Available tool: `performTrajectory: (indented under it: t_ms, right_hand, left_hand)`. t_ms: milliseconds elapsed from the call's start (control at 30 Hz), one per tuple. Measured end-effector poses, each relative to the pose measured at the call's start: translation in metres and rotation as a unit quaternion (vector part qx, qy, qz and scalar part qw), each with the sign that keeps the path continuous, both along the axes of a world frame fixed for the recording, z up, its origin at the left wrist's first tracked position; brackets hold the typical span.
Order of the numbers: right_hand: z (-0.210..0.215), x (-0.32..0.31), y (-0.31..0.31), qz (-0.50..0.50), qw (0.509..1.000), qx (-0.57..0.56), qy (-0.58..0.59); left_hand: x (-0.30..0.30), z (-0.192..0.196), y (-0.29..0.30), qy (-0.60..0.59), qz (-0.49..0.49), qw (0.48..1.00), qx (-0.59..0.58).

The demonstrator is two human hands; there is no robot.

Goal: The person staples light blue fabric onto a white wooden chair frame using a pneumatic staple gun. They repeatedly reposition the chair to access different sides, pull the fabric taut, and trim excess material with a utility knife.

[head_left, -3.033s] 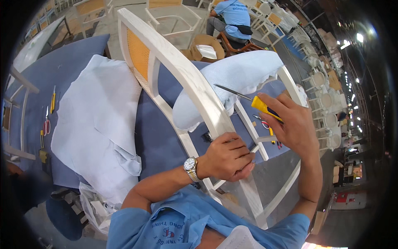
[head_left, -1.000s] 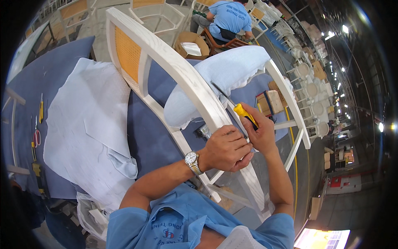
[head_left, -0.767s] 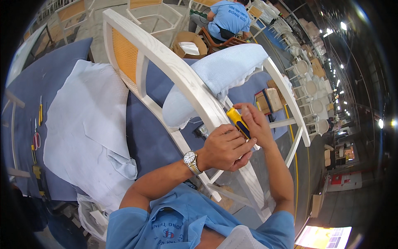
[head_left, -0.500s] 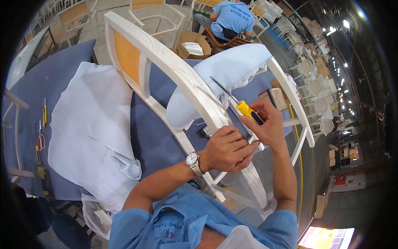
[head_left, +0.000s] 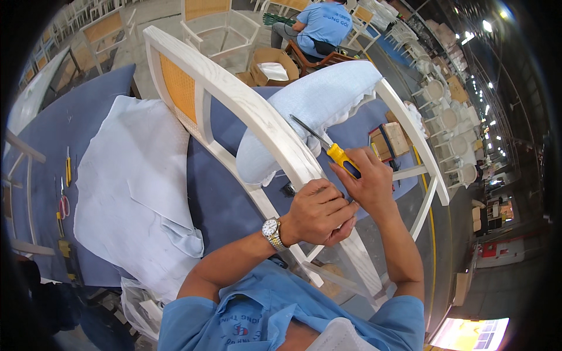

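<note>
A white wooden chair (head_left: 234, 76) lies tipped on a blue-covered table, its woven cane back panel toward the far left. Pale blue fabric covers its seat (head_left: 328, 88), with a ruffled edge on the right side. My left hand (head_left: 322, 212) wraps round the chair's near wooden rail, a wristwatch on that arm. In my right hand (head_left: 370, 178) is a screwdriver (head_left: 341, 157) with a yellow and dark handle. Its metal shaft points up and left, passing over the seat fabric close to the rail. Whether the tip touches anything, I cannot tell.
Left of the chair, a large pale blue cloth (head_left: 137, 193) spreads over the table (head_left: 111, 82). Red-handled scissors (head_left: 63, 205) and a yellow cutter (head_left: 68, 167) lie farther left. Behind are a cardboard box (head_left: 272, 65) and a seated person (head_left: 322, 26). Rows of chairs stand at right.
My right hand has shifted slightly left with the screwdriver, its tip moving a little left along the fabric. My left hand keeps its hold on the rail. The view has shifted slightly.
</note>
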State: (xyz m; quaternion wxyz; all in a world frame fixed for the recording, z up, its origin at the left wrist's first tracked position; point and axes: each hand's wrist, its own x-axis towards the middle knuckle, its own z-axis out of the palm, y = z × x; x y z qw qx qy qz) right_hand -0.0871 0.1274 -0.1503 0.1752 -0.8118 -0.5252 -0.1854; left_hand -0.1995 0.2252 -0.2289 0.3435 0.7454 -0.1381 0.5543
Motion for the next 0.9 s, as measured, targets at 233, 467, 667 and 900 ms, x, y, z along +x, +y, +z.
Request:
performTrajectory:
  t_ms: [233, 467, 667, 900]
  right_hand:
    - [0.018, 0.010, 0.004, -0.043, 0.911, -0.036, 0.409]
    - [0.005, 0.004, -0.004, -0.021, 0.986, -0.013, 0.164]
    - [0.012, 0.009, 0.002, -0.022, 0.892, -0.043, 0.450]
    - [-0.011, 0.021, 0.002, 0.032, 0.737, 0.021, 0.675]
  left_hand:
    - [-0.001, 0.005, -0.001, 0.016, 0.007, 1.000, 0.006]
    - [0.011, 0.045, 0.099, 0.077, 0.149, 0.985, 0.046]
    - [0.035, 0.037, 0.145, 0.279, 0.217, 0.929, 0.106]
    - [0.036, 0.036, 0.137, 0.301, 0.189, 0.935, 0.005]
